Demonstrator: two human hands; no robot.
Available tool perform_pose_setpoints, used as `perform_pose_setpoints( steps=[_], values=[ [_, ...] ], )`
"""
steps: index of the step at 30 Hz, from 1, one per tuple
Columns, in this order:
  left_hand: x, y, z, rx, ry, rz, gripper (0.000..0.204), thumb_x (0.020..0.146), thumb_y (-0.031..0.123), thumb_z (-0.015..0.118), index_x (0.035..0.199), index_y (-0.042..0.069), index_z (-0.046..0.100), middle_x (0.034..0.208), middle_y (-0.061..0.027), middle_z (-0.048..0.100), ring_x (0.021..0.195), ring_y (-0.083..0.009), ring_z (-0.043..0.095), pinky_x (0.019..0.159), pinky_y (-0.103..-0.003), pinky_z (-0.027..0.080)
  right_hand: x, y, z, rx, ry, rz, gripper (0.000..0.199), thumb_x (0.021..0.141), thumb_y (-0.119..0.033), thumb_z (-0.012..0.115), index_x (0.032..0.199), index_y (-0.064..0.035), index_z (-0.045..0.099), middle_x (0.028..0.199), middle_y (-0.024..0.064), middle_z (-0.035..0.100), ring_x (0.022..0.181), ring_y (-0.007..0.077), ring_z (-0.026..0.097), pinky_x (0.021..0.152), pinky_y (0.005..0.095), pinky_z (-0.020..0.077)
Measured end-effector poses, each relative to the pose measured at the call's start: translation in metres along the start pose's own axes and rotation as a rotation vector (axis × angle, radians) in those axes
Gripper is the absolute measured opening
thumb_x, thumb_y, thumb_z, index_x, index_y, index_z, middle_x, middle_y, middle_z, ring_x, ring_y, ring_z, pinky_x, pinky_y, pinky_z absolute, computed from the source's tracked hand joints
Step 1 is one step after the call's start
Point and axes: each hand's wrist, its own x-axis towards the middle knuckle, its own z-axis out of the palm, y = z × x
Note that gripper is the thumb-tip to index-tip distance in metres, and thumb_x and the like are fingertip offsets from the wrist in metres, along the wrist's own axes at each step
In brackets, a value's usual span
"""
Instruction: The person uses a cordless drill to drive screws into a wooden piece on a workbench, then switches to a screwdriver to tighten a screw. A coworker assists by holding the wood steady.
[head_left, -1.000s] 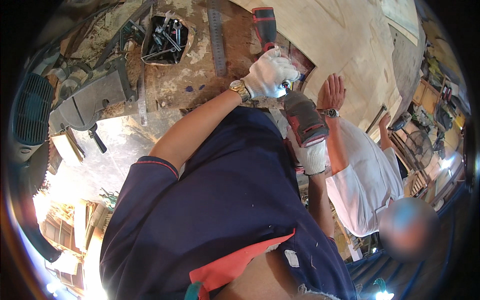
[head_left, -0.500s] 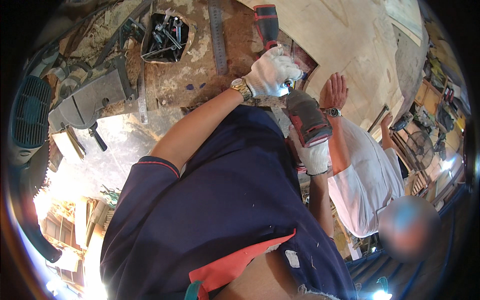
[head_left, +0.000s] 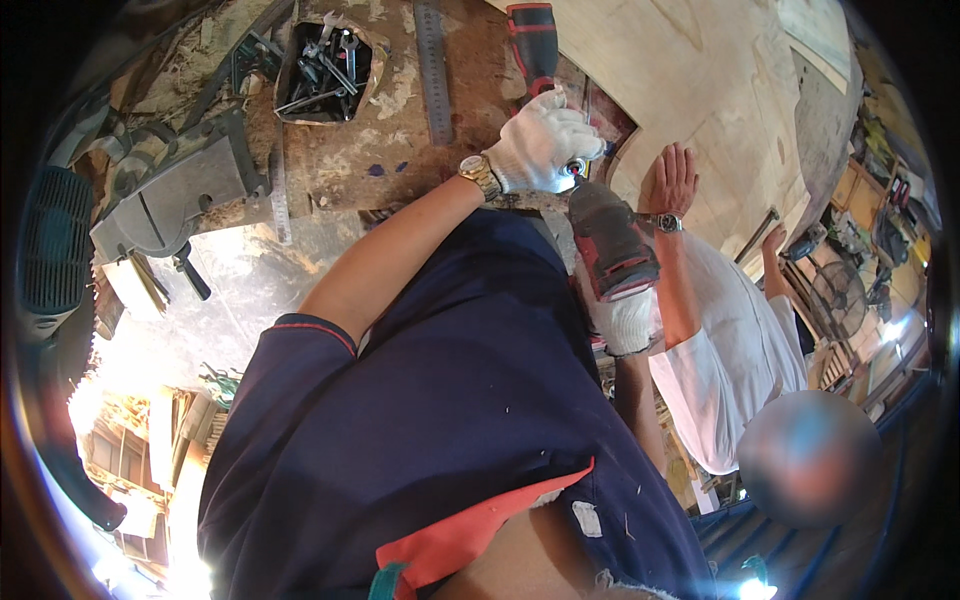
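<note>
My left hand point(head_left: 548, 143), in a white knit glove with a gold watch at the wrist, is closed at the edge of the workbench. A small shiny round metal piece point(head_left: 574, 168) with a dark middle sits in its fingers. My right hand point(head_left: 627, 320), also gloved, grips a black and red power drill point(head_left: 612, 240), which hides most of its fingers. The drill's tip points at the round piece; whether they touch I cannot tell. Beyond my left hand lies a second black and red tool point(head_left: 533, 45), its front end hidden by the glove.
At right, a co-worker's bare hand point(head_left: 673, 180) rests on a plywood sheet point(head_left: 700, 80). An open box point(head_left: 368, 92) of wrenches and a steel ruler point(head_left: 433, 80) lie on the bench point(head_left: 400, 140). A saw-like machine point(head_left: 175, 190) stands at left, a fan point(head_left: 838, 295) far right.
The drill and my right hand have shifted very slightly left. My left hand stays at the same spot, and the co-worker's hand is still on the plywood.
</note>
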Motion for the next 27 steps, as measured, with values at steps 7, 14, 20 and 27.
perform_pose_setpoints(
  steps=[7, 14, 20, 27],
  values=[
    [-0.004, -0.003, 0.007, 0.0, -0.003, -0.03, 0.041, 0.062, 0.018, 0.079, 0.102, 0.022, 0.074, 0.111, 0.0026, 0.076, 0.113, -0.0216, 0.069, 0.108, -0.046, 0.043, -0.005, -0.003, 0.0, 0.026, -0.023, 0.073, 0.049, 0.092, -0.026, 0.077, 0.132, -0.004, 0.062, 0.125, 0.0162, 0.067, 0.116, 0.0343, 0.065, 0.1, 0.046, 0.0512],
    [-0.003, -0.003, 0.004, -0.025, 0.058, 0.017, 0.042, 0.066, 0.028, 0.081, 0.107, 0.022, 0.075, 0.106, -0.0003, 0.075, 0.108, -0.0257, 0.07, 0.111, -0.053, 0.044, -0.004, -0.013, -0.008, 0.028, -0.062, 0.2, 0.049, 0.091, -0.027, 0.078, 0.134, -0.0068, 0.064, 0.124, 0.0141, 0.071, 0.117, 0.0322, 0.067, 0.1, 0.0451, 0.0526],
    [-0.002, -0.001, 0.001, -0.067, 0.11, 0.04, 0.035, 0.063, 0.029, 0.077, 0.097, 0.019, 0.073, 0.091, 0.0008, 0.072, 0.097, -0.0227, 0.07, 0.099, -0.047, 0.05, 0.017, 0.015, 0.008, 0.183, 0.142, 0.295, 0.051, 0.091, -0.026, 0.076, 0.136, -0.0066, 0.062, 0.129, 0.0144, 0.069, 0.12, 0.0331, 0.067, 0.101, 0.0459, 0.0517],
    [0.004, -0.001, 0.003, -0.129, 0.232, 0.057, 0.025, 0.063, 0.026, 0.071, 0.087, 0.017, 0.071, 0.088, 0.0008, 0.071, 0.089, -0.022, 0.069, 0.088, -0.042, 0.055, 0.154, 0.208, 0.038, -0.336, 0.429, -0.117, 0.053, 0.094, -0.025, 0.07, 0.142, -0.0077, 0.055, 0.136, 0.0168, 0.064, 0.124, 0.038, 0.062, 0.103, 0.0514, 0.0477]
  ],
)
